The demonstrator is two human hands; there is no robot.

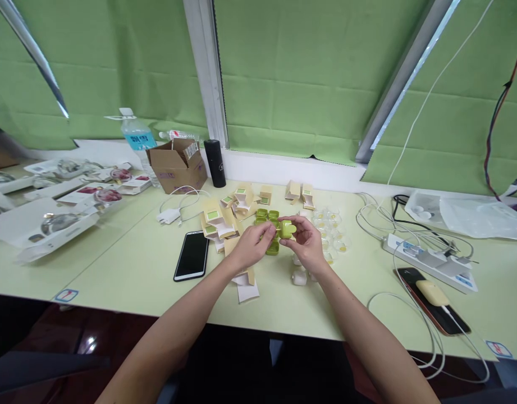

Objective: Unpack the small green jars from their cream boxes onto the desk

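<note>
Above the middle of the table, my right hand (304, 242) grips a small green plastic piece (286, 229), rounded and cup-like, between thumb and fingers. My left hand (253, 245) pinches a thin part at the left side of that same piece; the fingertips partly hide it. Beneath the hands lie several small green square cups (272, 248). Clear plastic domes (330, 224) with yellowish centres are grouped just right of my right hand. Near its wrist are small white blocks (299, 277). Opened little cardboard boxes (218, 221) lie left of and behind my left hand.
A black phone (191, 256), a white charger (169, 216), a brown carton (177, 166) and a black bottle (215, 164) stand or lie leftward. At right are a power strip (430, 262), loose cables and another phone (433, 300). White packages (60, 224) fill the far left.
</note>
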